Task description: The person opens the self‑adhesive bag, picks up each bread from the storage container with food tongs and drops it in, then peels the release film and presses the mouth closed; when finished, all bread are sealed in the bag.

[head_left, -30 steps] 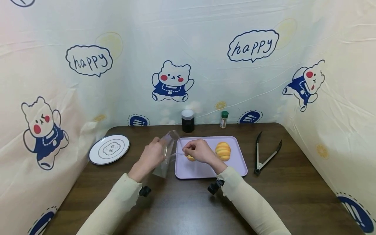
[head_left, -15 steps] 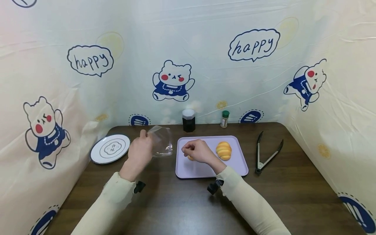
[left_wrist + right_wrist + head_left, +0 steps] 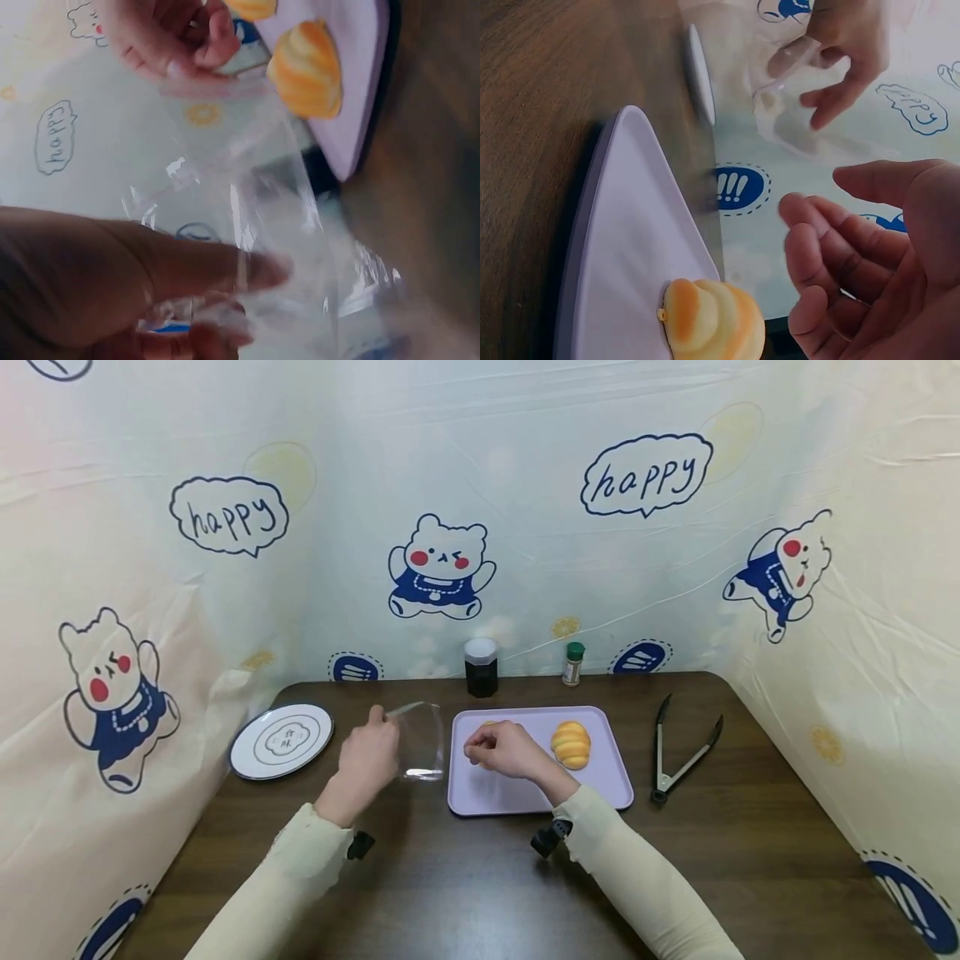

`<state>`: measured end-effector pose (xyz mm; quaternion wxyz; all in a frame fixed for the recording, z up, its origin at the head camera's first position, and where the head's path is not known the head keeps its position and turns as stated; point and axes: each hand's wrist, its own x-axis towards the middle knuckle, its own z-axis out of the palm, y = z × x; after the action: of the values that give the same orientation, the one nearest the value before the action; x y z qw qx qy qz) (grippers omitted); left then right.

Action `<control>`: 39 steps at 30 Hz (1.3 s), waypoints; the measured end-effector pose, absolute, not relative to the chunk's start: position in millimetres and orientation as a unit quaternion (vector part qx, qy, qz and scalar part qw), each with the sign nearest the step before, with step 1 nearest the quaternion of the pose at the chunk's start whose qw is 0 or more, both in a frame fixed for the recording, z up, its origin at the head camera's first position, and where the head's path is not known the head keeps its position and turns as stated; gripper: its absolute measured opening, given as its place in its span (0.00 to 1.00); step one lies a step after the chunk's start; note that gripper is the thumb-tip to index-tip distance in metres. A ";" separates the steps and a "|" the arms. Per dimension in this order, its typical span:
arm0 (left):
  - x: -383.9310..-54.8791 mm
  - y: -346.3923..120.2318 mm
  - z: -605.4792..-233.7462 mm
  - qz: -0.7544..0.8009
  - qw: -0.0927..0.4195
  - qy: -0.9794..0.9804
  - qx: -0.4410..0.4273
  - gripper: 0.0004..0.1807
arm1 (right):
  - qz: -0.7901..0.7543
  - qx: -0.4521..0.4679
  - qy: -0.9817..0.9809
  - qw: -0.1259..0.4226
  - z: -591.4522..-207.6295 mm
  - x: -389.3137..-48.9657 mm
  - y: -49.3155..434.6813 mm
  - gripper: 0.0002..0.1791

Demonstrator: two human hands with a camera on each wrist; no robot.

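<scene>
1. Clear plastic bag [image 3: 418,743] hangs from my left hand [image 3: 367,756] just left of the lilac tray [image 3: 510,797] in the head view, my fingers gripping it by the side farther from the tray.

2. My right hand [image 3: 504,749] hovers over the left half of the same tray, apart from the bag, fingers loosely bent around empty air. A bread roll [image 3: 572,745] rests on the tray's right half; a sliver of a second roll [image 3: 489,722] shows past my right hand.

3. Around the tray on the brown table [image 3: 480,877]: a white plate [image 3: 281,742] well to its left, a dark jar [image 3: 481,672] and a green-capped shaker [image 3: 573,664] behind it, tongs [image 3: 684,768] with arms spread to its right.

4. From the left wrist, bag film stretches beside the tray and its two rolls. My left thumb lies along the film; whether inside or outside the bag, I cannot tell.

5. From the right wrist, my right thumb stands away from my half-curled fingers, beside the tray, where one roll shows. Beyond the tray, my left hand holds the bag, near the plate.
</scene>
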<state>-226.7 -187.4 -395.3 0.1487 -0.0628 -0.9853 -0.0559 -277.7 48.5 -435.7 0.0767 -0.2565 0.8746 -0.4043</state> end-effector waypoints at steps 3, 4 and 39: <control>-231.1 -183.8 -403.5 -0.095 0.085 -0.990 -0.065 0.17 | -0.386 -0.274 0.879 0.062 -437.8 -277.2 46.4 0.06; -232.7 -182.6 -405.8 -0.104 0.071 -0.990 -0.067 0.18 | -0.380 -0.278 0.880 0.055 -438.8 -277.4 45.5 0.06; -243.2 -172.6 -419.1 -0.083 -0.036 -0.990 -0.111 0.28 | -0.396 -0.244 0.885 0.022 -436.6 -279.0 44.3 0.10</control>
<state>-243.2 -172.6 -419.1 -0.0365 -0.1114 -0.9897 -0.0825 -279.0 44.3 -436.6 0.0217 -0.2442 0.8848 -0.3962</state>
